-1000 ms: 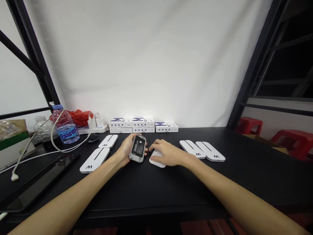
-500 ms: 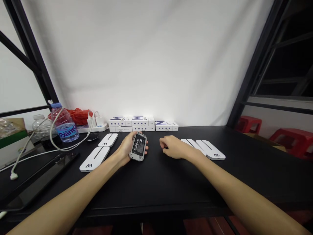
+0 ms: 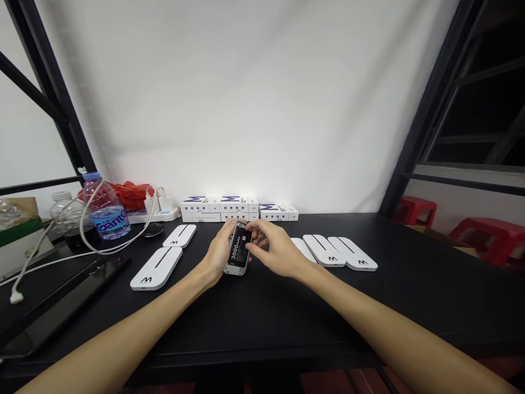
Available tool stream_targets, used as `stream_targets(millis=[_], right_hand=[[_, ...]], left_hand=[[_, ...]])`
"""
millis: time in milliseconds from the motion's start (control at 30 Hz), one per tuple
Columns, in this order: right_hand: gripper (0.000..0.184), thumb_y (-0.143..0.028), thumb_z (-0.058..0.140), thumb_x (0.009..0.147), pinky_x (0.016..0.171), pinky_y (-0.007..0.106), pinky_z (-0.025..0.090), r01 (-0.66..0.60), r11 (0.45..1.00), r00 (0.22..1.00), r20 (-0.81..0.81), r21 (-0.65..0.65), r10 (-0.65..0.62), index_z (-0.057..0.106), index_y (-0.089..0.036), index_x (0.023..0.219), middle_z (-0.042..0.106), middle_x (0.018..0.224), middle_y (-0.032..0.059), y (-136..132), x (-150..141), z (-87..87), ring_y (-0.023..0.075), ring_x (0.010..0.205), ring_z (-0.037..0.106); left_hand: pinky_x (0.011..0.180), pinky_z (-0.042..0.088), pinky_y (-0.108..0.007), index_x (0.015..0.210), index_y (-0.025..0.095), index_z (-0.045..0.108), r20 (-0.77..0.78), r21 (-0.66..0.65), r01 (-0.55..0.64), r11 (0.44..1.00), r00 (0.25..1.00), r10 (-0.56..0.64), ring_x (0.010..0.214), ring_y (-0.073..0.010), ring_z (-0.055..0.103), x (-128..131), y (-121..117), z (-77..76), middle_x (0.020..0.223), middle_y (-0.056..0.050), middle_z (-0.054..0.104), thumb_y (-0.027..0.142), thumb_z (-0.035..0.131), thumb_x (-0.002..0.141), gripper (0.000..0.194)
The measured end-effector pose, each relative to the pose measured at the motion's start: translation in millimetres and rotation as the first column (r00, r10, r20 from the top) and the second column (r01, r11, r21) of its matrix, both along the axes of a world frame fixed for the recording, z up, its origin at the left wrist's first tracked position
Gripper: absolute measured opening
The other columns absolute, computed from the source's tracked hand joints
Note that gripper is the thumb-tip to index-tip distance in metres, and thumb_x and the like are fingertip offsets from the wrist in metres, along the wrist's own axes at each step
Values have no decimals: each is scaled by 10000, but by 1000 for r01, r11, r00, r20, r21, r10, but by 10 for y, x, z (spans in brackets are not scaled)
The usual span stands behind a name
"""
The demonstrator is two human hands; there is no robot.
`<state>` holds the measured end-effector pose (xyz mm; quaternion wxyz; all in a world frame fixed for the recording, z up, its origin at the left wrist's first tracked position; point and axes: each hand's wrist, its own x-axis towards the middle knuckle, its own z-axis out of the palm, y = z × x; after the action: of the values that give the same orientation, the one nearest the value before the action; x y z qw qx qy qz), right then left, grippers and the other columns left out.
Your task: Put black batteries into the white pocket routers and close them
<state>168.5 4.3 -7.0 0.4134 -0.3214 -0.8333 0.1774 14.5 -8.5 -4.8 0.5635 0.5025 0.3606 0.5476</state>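
Note:
My left hand (image 3: 219, 247) is wrapped around the left side of a pale palm-sized electronic device (image 3: 233, 270), which is tilted up above the table. Its back is off, and a black battery (image 3: 238, 249) printed "3000mAh" shows inside. From the right, my right hand (image 3: 274, 246) closes over the device's upper right edge, its thumb by the battery's side and its fingers partly hidden. To the right, white slim devices (image 3: 353, 253) with a W-like logo lie in a row, one partly behind my right hand. Two more, a large one (image 3: 158, 268) and a smaller-looking one (image 3: 179, 236), lie left.
White printed boxes (image 3: 240, 204) stand along the wall. A water bottle (image 3: 107, 210), a power strip (image 3: 166, 214) with white cables, a mouse (image 3: 153, 230) and a black tablet-like slab (image 3: 61, 306) occupy the left. Red stools (image 3: 488, 238) are beyond the table's right end.
My right hand has moved left from the bare table onto the device's right edge. The left hand has shifted slightly right with the device, uncovering another white device on the right.

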Motion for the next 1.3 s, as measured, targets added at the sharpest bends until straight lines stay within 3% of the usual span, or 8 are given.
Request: stream_targets(millis=[167,300,433,567,733,867,1033,1300], right_hand=[[209,-207,587,793,655,284,488,-8,999,999,-32,-35,7,522,-203,991,512,867,9,-3,2,29,126,737,516],[299,-330,697,724,594,255,431,7,1000,997,-73,-24,-9,447,-214,843,473,858,-6,-14,1,64,131,745,466],[267,-294,686,737,596,249,404,-68,997,997,-50,-32,67,459,-219,856,510,843,-12,-38,14,82,133,748,479],[171,-277,626,788,601,281,445,-99,972,995,-52,-212,90,594,-217,945,578,798,1,-10,40,87,142,690,544],[167,-275,686,720,657,331,519,-291,870,914,-384,-398,130,660,-186,859,624,860,41,96,113,130,175,770,600],[83,-137,653,667,852,379,476,-353,858,841,-527,-373,117,680,-182,731,661,852,31,151,180,177,183,879,615],[154,-49,600,633,870,373,455,-365,891,801,-579,-270,153,653,-186,586,676,979,37,187,210,165,194,995,596],[149,-202,704,700,729,337,549,-386,830,822,-558,-402,112,706,-201,849,668,944,46,156,221,198,174,866,620]], left_hand=[[574,527,-304,993,236,582,-80,88,-15,996,997,22,636,-167,601,19,-26,-14,852,-26,626,414,399,891,275],[764,466,-226,919,220,641,-154,261,-142,955,970,186,895,-165,586,9,9,-38,931,-18,642,348,423,888,254],[654,463,-229,940,208,655,-80,89,-244,966,965,252,760,-155,592,-36,104,-79,847,-16,648,408,461,851,292],[560,484,-230,941,170,649,41,-44,-211,977,976,213,642,-150,608,-75,164,-81,784,-29,655,371,512,813,275],[526,544,-347,1007,150,605,104,-196,-27,980,993,49,566,-214,655,-74,118,-14,733,-73,679,358,463,854,295],[561,567,-392,1030,99,611,123,-186,25,982,992,-2,613,-254,686,-79,83,12,793,-136,703,381,416,888,371],[528,563,-386,1038,88,607,90,-226,13,974,996,8,561,-264,680,-96,104,2,700,-149,697,410,404,892,408],[539,572,-390,1058,138,578,63,-98,-116,988,991,122,597,-245,683,-115,102,73,772,-109,701,368,448,882,317]])
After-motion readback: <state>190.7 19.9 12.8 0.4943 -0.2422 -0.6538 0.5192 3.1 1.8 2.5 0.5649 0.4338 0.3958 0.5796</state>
